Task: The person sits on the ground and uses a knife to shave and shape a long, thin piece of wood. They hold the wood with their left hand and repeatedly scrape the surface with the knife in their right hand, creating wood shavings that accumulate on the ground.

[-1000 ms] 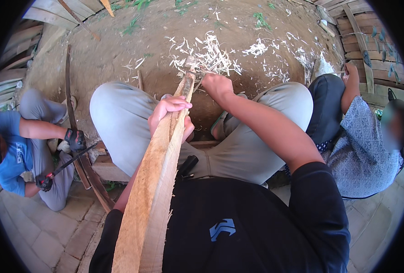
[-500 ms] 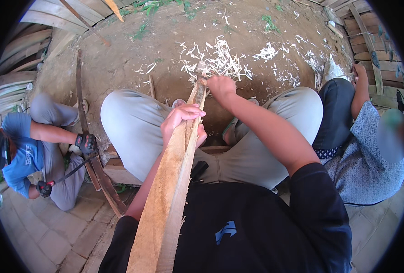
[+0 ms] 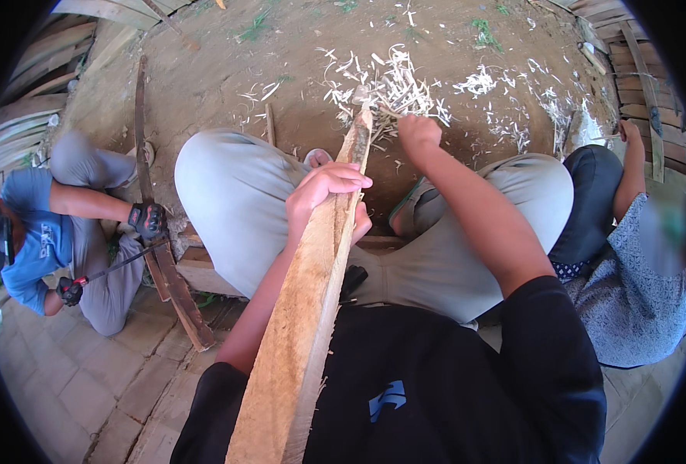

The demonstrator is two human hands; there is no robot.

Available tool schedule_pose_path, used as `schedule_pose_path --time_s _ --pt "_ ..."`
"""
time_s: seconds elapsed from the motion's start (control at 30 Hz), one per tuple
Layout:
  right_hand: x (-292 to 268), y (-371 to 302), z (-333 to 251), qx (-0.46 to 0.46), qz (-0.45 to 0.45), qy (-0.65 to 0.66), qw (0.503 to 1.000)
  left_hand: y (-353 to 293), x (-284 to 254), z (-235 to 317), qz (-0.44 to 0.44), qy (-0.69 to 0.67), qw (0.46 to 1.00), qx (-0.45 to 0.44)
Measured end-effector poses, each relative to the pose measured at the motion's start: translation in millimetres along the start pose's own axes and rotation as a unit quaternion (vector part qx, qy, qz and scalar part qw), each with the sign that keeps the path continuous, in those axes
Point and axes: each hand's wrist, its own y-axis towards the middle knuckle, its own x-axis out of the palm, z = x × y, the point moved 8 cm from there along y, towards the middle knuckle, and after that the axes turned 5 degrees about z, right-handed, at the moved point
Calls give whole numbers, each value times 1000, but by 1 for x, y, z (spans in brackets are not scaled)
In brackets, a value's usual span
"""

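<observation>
A long squared wooden beam [image 3: 292,309] slants from below my chest toward the ground ahead, its far end narrowed to a point. Near that end my left hand [image 3: 329,197] wraps round the beam, fingers over its top and thumb along the right side. Just right of the tip is my right hand [image 3: 420,138], a fist closed round what looks like a small knife; its blade is hardly visible against the shavings. Pale curled wood shavings [image 3: 405,85] lie heaped beyond the tip.
At the left, a co-worker in a blue shirt [image 3: 45,232] and dark gloves works a tool on a long brown plank [image 3: 177,298]. Another person in a patterned grey top [image 3: 621,301] sits at my right. More shavings [image 3: 478,81] scatter over the dirt.
My right hand has moved off the beam's tip to the right. The left hand keeps its hold, and the whole view has shifted slightly.
</observation>
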Motion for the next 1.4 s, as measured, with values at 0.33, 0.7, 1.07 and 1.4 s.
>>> schedule_pose_path --time_s 0.33,0.7,1.07,1.4 --pt "-83 -45 9 -9 20 71 997 -5 -1 -5 2 -4 1000 -14" --pt "-48 -37 -17 -31 39 39 998 -6 3 2 -15 1 1000 -12" --pt "-43 -39 -3 -45 23 172 984 -13 2 -3 -8 22 1000 -15" --pt "-63 -60 -10 -68 16 113 991 -9 0 -4 52 18 998 -21"
